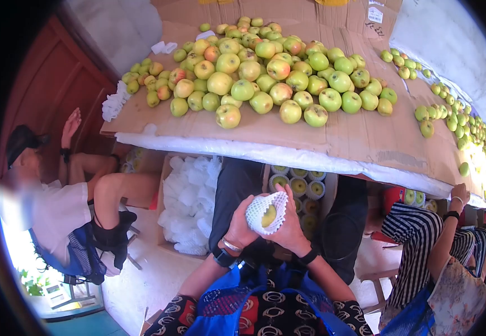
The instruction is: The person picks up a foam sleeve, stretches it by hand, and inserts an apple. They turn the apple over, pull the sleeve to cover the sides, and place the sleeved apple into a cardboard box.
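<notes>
Just above my lap, both hands close around an apple [269,216] in a white foam net sleeve [253,211]. Green-yellow skin shows through the sleeve's open end, which faces up toward me. My left hand [239,228] grips the sleeve from the left side. Fingers of my right hand [290,228] wrap it from the right, partly hidden behind the net. Below the table edge, to the left of my hands, stands a box of loose white foam sleeves [190,196]. A carton of sleeved apples [299,186] sits just beyond my right hand.
A large heap of apples [248,71] covers the cardboard-topped table [360,131] in front of me. More apples [460,120] lie farther right. One person [52,207] sits at the left; another in striped trousers [416,235] sits at the right, a hand at the table edge.
</notes>
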